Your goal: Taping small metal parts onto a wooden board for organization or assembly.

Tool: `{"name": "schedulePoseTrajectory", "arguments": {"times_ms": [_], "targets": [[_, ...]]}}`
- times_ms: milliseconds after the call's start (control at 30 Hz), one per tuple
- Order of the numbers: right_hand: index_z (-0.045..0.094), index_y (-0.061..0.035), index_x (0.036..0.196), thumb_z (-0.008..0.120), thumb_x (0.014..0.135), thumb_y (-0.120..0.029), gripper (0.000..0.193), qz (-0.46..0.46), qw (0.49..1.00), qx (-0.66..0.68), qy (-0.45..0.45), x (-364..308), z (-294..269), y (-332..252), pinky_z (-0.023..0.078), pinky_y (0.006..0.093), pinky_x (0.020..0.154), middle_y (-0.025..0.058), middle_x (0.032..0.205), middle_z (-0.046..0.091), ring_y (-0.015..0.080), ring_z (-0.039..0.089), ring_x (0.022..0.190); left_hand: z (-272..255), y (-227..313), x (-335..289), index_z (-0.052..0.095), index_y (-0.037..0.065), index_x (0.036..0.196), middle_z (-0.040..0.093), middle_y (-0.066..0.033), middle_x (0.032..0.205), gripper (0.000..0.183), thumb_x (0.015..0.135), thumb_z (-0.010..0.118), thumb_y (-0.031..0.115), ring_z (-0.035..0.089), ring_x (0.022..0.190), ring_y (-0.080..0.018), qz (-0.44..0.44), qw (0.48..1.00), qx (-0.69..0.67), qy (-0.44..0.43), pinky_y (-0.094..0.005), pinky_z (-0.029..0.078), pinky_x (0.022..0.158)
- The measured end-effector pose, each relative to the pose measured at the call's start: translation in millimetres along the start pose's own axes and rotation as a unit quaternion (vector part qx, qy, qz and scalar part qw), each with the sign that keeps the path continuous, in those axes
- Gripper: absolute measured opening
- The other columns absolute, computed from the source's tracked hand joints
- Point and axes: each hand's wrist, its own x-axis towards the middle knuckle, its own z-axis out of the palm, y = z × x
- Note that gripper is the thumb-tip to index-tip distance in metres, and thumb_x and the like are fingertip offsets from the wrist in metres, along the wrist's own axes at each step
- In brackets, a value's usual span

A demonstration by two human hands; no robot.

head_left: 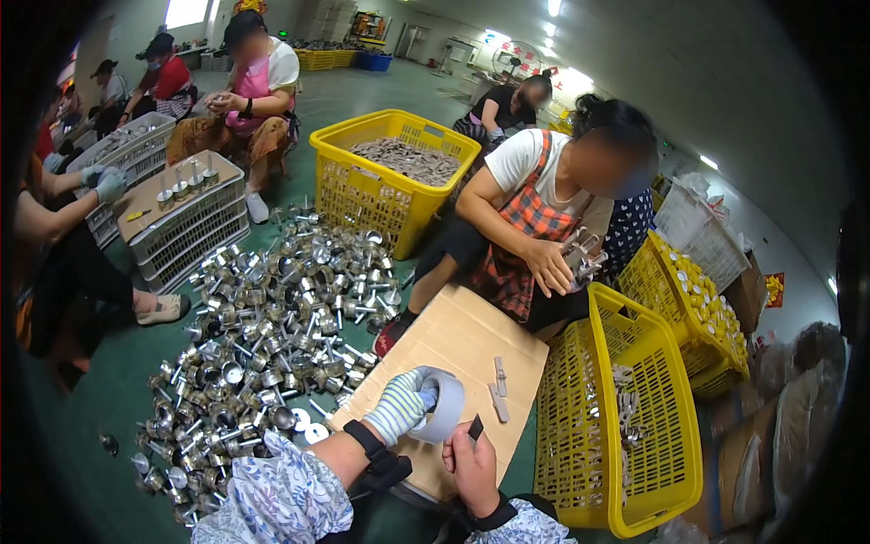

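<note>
My left hand (400, 408), in a striped glove, is closed on the near side of a wide grey ring (448, 410). The ring stands tilted over a cardboard-topped work surface (453, 335). To its right, my bare right hand (472, 461) grips a small knife with a short dark blade (476, 427), pointing up beside the ring's rim. Its handle is mostly hidden in the fist. Farther along the cardboard lie two slim grey metal pieces, one (499, 374) above the other (498, 403).
Left of the cardboard, metal cups with stems form a large pile (272, 317) on the green floor. A yellow basket (675, 435) stands at right, holding metal pieces; another yellow basket (358, 195) sits behind. Across the cardboard, a co-worker (535, 213) handles metal parts.
</note>
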Motion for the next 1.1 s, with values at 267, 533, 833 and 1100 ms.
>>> {"name": "schedulePoseTrajectory", "arguments": {"times_ms": [267,533,833,1100], "targets": [[0.054,-0.0054,0.102,0.051,0.115,-0.027,0.025,0.004,1.000,-0.007,-0.013,0,1,-5,0.041,0.0214,0.058,0.0032,0.085,0.058,0.0072,0.049,0.065,2,8,-4,0.058,-0.006,0.139,0.072,-0.0136,0.124,0.042,0.098,0.060,-0.003,0.068,0.109,-0.0186,-0.007,1.000,0.007,0.016,-0.0305,0.054,0.098],[0.055,-0.0054,0.102,0.051,0.115,-0.028,0.026,0.007,1.000,-0.016,-0.012,-2,3,-6,0.042,0.0212,0.059,0.0026,0.085,0.057,0.0066,0.049,0.065,8,32,-13,0.060,-0.005,0.137,0.072,-0.0128,0.122,0.040,0.098,0.060,-0.002,0.069,0.108,-0.0181,0.003,0.997,0.072,0.016,-0.0302,0.054,0.097],[0.054,-0.0055,0.102,0.051,0.115,-0.027,0.025,0.010,1.000,-0.010,-0.013,-3,6,-3,0.042,0.0211,0.058,0.0026,0.085,0.057,0.0067,0.048,0.065,-1,13,-8,0.061,-0.005,0.137,0.073,-0.0127,0.120,0.040,0.097,0.061,-0.001,0.069,0.107,-0.0180,0.003,0.999,0.039,0.014,-0.0303,0.055,0.097],[0.054,-0.0054,0.103,0.051,0.115,-0.028,0.026,0.006,1.000,-0.019,-0.012,-3,4,-4,0.042,0.0212,0.058,0.0027,0.085,0.057,0.0066,0.048,0.065,5,26,-12,0.061,-0.005,0.137,0.073,-0.0126,0.121,0.040,0.097,0.061,0.000,0.069,0.108,-0.0181,0.010,0.996,0.085,0.021,-0.0298,0.054,0.096]]}}
